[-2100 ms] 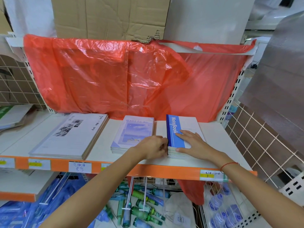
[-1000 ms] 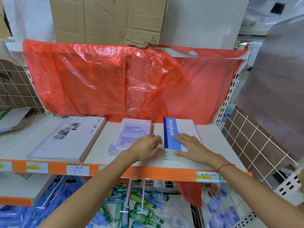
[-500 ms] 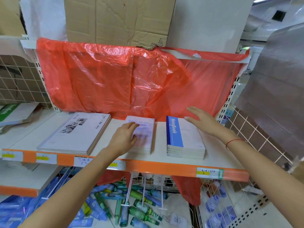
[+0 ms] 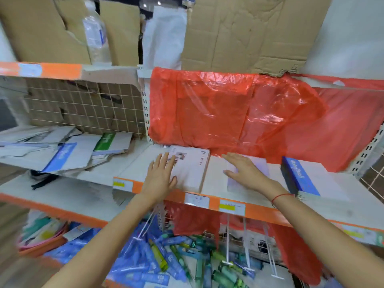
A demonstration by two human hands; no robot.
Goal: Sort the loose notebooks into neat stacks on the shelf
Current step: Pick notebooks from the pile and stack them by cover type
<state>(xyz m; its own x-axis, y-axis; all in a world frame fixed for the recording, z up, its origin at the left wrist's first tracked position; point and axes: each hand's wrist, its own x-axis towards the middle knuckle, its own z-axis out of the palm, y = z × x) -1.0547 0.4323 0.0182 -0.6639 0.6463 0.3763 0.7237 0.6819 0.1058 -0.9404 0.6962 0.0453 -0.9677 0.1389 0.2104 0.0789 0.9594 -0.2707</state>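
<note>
Left hand flat on notebooks (print blurred)

The light is bright and soft, with no dark shadows. The red plastic sheet shines with little white glints. The whole picture is a bit blurry. The left and bottom edges are smeared the most, and the shelf lines look bent there. The writing on the price tags is too fuzzy to read.
</note>
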